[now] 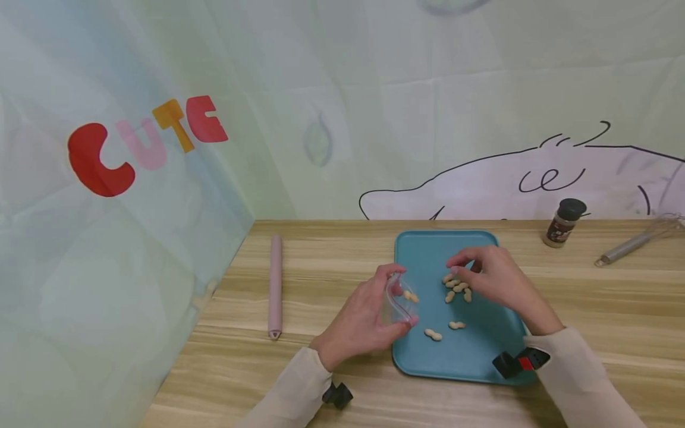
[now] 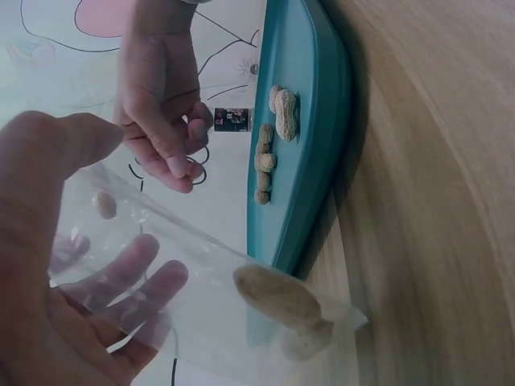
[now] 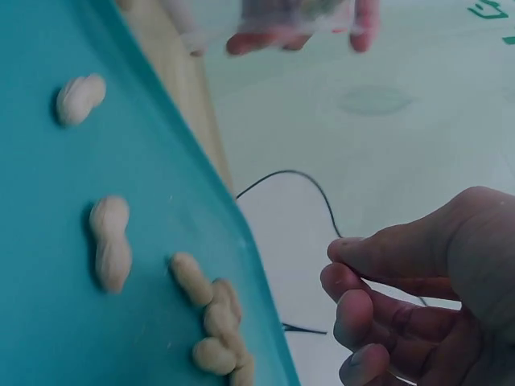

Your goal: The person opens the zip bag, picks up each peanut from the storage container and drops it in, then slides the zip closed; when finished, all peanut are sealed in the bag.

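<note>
My left hand (image 1: 369, 315) holds a clear zip bag (image 2: 209, 265) by its mouth, over the left edge of a blue tray (image 1: 476, 356). A few peanuts (image 2: 278, 297) show through the bag's plastic. Above a cluster of several peanuts (image 1: 459, 287) on the tray hovers my right hand (image 1: 497, 279). Its thumb and index fingertips (image 3: 342, 249) come together, other fingers loosely curled; no peanut shows between them. Nearer the tray's front lie two single peanuts, one (image 1: 433, 335) close to the bag and another (image 1: 456, 325) to its right.
A pink rod-like roller (image 1: 275, 285) lies on the wooden table (image 1: 225, 368) left of the tray. Behind the tray to the right stand a black-capped spice jar (image 1: 564, 223) and a whisk (image 1: 637, 241). A printed cloth (image 1: 342, 107) hangs along the table's back.
</note>
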Demonstrator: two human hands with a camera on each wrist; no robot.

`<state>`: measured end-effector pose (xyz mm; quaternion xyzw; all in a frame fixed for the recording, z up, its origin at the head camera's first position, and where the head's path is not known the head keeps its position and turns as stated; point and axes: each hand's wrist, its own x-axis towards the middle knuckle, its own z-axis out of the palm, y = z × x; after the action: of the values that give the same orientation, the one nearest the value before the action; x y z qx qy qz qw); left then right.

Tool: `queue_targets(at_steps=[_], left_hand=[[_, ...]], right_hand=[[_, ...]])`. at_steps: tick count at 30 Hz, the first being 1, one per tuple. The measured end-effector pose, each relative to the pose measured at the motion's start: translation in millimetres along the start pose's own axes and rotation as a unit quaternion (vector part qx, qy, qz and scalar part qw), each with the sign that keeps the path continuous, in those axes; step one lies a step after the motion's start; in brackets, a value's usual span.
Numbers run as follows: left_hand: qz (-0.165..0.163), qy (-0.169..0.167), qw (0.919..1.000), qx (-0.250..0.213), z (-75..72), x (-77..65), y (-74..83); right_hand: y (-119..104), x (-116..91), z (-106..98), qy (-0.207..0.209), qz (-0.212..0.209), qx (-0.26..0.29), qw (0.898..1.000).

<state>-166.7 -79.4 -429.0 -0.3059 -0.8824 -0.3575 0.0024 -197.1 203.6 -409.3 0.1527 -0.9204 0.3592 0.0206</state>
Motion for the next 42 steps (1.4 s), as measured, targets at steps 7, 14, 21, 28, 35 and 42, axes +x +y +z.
queue_targets(at_steps=[7,14,21,28,35,42], left_hand=[[0.0,0.034,0.9992,-0.021,-1.3,-1.5,2.2],[0.005,0.048,0.9986,-0.023,-1.6,-0.9,2.2],[0.0,0.042,0.9989,-0.022,-0.8,-1.5,1.6],[0.002,0.041,0.9989,-0.023,-0.7,-1.6,0.9],[-0.007,0.034,0.9989,-0.03,-0.1,-1.3,1.8],[-0.012,0.035,0.9988,-0.033,0.7,-1.1,3.0]], right_hand=[[15,3,3,-0.003,0.029,-0.009,1.0],[28,3,-2,-0.022,0.041,-0.026,0.999],[36,3,-3,-0.058,0.043,-0.043,0.996],[41,3,0,-0.076,0.039,-0.059,0.995],[43,3,3,-0.074,0.038,-0.062,0.995],[43,3,4,-0.07,0.032,-0.061,0.995]])
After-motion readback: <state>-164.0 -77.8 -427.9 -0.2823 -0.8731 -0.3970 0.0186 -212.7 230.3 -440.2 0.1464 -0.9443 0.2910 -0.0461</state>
